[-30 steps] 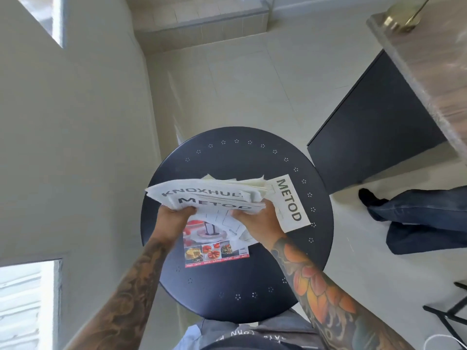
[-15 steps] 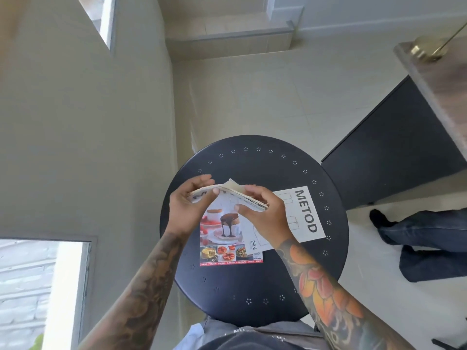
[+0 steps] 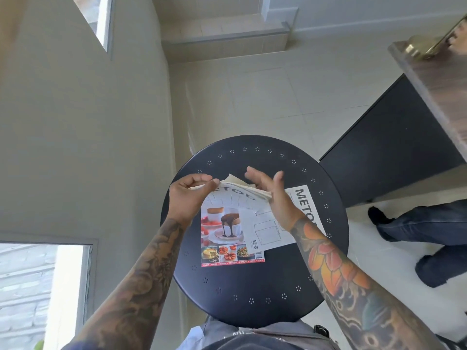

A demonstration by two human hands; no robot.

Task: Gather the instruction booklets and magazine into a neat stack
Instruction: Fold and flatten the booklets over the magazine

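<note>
A pile of white instruction booklets [image 3: 240,192] lies on the round black table [image 3: 252,286], its far edge lifted. Under it is a magazine [image 3: 225,236] with a chocolate dessert on the cover. A separate booklet [image 3: 304,200] printed METOD lies flat to the right, partly under my right forearm. My left hand [image 3: 188,195] pinches the pile's far left corner. My right hand [image 3: 270,193] has its fingers spread and presses its edge against the pile's right side.
A beige wall rises on the left with a window [image 3: 38,286] low down. A black cabinet [image 3: 389,157] with a wooden top stands at the right. Another person's legs in jeans [image 3: 429,233] are on the tiled floor to the right.
The pile came down from mid-air onto the magazine. My right hand has let go of it and opened, now flat against its side. My left hand keeps its pinch.
</note>
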